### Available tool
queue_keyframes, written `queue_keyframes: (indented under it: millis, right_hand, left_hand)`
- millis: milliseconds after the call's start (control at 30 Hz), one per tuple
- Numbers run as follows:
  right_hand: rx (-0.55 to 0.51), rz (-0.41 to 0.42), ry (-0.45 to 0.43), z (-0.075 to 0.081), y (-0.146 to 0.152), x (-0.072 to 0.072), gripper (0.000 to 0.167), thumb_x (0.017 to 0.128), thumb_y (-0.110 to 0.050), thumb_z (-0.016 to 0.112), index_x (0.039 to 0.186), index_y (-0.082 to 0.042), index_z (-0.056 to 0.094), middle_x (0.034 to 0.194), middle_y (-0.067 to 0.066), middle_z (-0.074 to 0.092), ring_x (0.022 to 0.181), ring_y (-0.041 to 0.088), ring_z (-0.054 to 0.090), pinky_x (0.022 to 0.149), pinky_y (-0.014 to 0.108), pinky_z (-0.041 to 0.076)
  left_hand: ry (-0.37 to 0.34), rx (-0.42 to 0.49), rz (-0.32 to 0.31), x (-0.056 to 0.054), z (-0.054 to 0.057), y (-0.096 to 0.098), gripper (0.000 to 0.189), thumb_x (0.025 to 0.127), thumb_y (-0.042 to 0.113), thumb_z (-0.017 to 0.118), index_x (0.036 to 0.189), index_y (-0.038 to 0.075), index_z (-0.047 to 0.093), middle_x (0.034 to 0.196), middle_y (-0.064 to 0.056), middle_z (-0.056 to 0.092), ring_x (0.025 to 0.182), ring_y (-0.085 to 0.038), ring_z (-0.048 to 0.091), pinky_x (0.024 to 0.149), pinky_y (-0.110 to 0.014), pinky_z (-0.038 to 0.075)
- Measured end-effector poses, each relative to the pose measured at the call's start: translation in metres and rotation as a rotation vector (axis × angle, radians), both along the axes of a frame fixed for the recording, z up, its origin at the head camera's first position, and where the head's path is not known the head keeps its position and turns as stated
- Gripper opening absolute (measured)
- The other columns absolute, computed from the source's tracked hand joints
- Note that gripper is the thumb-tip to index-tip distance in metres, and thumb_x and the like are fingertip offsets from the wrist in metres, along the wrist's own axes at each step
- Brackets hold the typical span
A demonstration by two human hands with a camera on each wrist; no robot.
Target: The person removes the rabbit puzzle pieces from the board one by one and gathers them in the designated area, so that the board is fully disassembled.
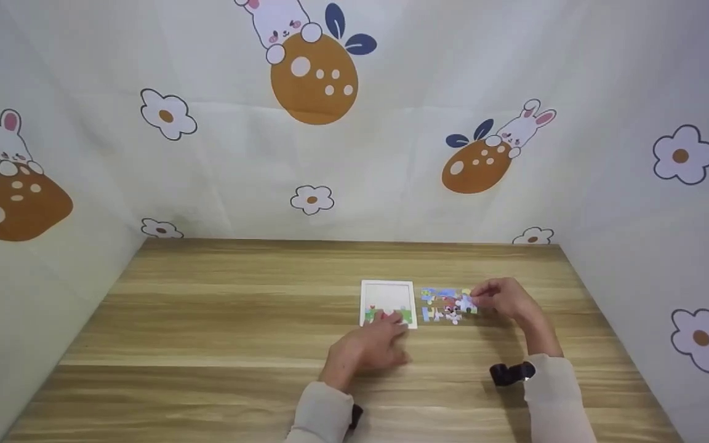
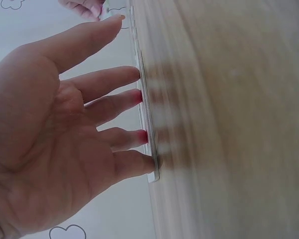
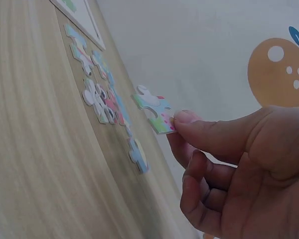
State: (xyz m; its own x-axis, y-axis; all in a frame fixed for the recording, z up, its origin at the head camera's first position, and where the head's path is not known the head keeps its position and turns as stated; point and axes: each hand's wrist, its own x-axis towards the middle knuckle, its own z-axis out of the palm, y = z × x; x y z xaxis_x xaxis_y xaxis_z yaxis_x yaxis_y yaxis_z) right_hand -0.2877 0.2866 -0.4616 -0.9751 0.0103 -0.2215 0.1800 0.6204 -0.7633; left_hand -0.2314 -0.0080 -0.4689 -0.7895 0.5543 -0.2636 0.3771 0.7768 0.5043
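Note:
A white puzzle frame [image 1: 388, 283] lies on the wooden table, with green and red pieces fitted along its near side. My left hand [image 1: 374, 347] rests its fingertips on the near edge of the frame; in the left wrist view the fingers [image 2: 109, 107] reach out nearly straight. Between thumb and index finger, my right hand [image 1: 510, 299] pinches a puzzle piece [image 3: 157, 110] with pale blue, green and pink print, raised above the table. Several loose puzzle pieces [image 1: 447, 307], one printed with a brown animal face, lie just right of the frame.
The wood-grain table [image 1: 207, 332] runs back to a pale curtain [image 1: 391, 154] printed with rabbits, oranges and flowers, which also rises on both sides. A black wrist camera [image 1: 511, 373] sits by the right sleeve [image 1: 552, 394].

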Motion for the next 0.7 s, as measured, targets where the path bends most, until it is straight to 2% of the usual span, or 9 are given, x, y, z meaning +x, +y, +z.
queue_keyframes:
  millis: [233,433,567,700]
  right_hand:
    - [0.007,-0.029,-0.082,-0.008,0.009,0.000,0.012,0.093,-0.009,0.069,0.104,-0.006,0.073,0.096,0.003,0.068,0.088,0.018,0.057,0.077,0.027,0.046]
    - [0.014,-0.032,-0.089,-0.014,0.011,-0.001,0.013,0.091,-0.007,0.071,0.103,-0.003,0.073,0.095,0.004,0.070,0.081,0.015,0.058,0.070,0.025,0.048]
    - [0.032,-0.051,-0.095,-0.015,0.011,0.000,0.016,0.090,-0.007,0.072,0.105,-0.002,0.073,0.096,0.006,0.070,0.080,0.015,0.058,0.069,0.024,0.048]
    - [0.035,-0.066,-0.092,-0.015,0.007,0.000,0.018,0.087,-0.004,0.074,0.104,0.000,0.073,0.091,0.005,0.069,0.076,0.014,0.057,0.066,0.024,0.048]
  left_hand:
    - [0.006,-0.003,0.002,0.000,-0.001,-0.001,0.060,0.096,0.037,0.064,0.150,0.015,0.047,0.167,-0.005,0.026,0.156,-0.035,0.017,0.126,-0.049,0.020]
    - [0.012,0.011,-0.003,-0.001,-0.002,-0.001,0.062,0.096,0.035,0.064,0.150,0.011,0.046,0.166,-0.008,0.027,0.155,-0.037,0.017,0.126,-0.050,0.020]
    - [0.011,0.004,0.002,0.000,-0.002,0.000,0.061,0.096,0.035,0.063,0.150,0.013,0.047,0.166,-0.006,0.028,0.155,-0.036,0.018,0.126,-0.049,0.020]
    - [-0.008,0.006,0.019,0.001,-0.001,0.001,0.060,0.097,0.035,0.062,0.150,0.014,0.046,0.167,-0.005,0.027,0.156,-0.034,0.017,0.127,-0.049,0.019]
